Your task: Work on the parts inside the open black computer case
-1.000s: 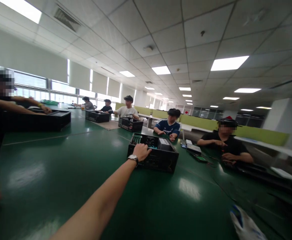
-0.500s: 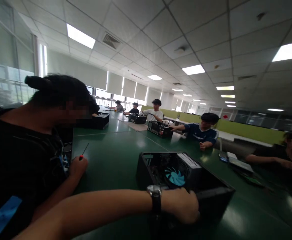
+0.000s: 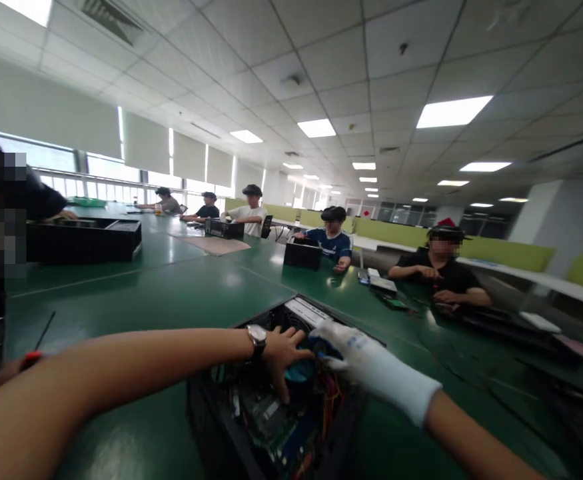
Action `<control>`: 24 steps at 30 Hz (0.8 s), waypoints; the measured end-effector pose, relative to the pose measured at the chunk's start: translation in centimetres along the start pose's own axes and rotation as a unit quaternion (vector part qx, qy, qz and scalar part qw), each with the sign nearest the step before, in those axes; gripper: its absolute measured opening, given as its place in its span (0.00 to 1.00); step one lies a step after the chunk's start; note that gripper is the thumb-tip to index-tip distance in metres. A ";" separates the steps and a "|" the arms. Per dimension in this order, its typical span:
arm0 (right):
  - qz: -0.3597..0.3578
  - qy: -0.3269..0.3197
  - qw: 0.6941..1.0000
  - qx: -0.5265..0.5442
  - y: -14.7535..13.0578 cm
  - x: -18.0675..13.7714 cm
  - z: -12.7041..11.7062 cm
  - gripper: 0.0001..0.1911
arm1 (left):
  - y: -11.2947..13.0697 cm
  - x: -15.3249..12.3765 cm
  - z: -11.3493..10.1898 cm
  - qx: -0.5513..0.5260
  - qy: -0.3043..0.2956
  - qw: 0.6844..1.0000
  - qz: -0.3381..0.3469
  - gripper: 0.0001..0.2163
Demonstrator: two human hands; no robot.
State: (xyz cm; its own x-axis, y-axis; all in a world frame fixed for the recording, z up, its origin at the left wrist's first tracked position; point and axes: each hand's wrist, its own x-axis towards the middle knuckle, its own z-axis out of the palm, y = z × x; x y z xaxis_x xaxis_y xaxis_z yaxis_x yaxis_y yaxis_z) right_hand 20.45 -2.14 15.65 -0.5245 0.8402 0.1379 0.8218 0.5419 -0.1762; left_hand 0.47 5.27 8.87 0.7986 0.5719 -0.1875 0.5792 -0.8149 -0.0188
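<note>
An opened black computer case stands on the green table before me, with a circuit board and coloured wires showing inside. My left hand, bare and wearing a wristwatch, reaches in with its fingers spread over the blue fan, which it partly hides. My right hand wears a white glove. Its fingers and thumb curl round something dark and bluish beside the power supply; what that is cannot be made out.
At the left edge a neighbour's blurred hand holds a screwdriver. More black cases stand along the green table, with several people seated around it. Flat parts and dark cables lie to the right.
My view has swung right. The case has turned, and its inside now faces me more. My left hand has gone from a fist at its edge to spread over the fan. My gloved right hand has appeared.
</note>
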 end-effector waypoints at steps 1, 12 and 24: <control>0.002 -0.035 0.999 -0.038 -0.4 1.0 0.0 0.27 | -0.1 0.6 0.1 -0.013 -0.013 1.000 -0.009 0.55; 0.031 -0.290 0.950 -0.111 -2.2 6.3 3.2 0.25 | 0.5 -6.9 -3.5 0.016 -0.008 0.999 0.032 0.45; 0.102 0.168 0.979 -0.056 6.6 -2.7 5.5 0.24 | 2.0 -4.3 -2.0 -0.039 0.065 0.997 0.028 0.40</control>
State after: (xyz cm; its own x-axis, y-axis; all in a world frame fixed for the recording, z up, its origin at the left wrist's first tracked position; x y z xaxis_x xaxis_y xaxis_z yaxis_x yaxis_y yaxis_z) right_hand 26.03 -0.71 8.75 -0.2603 0.8663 0.4263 0.9306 0.3427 -0.1283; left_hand -1.51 1.38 11.59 0.8418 0.5368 -0.0570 0.5397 -0.8393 0.0657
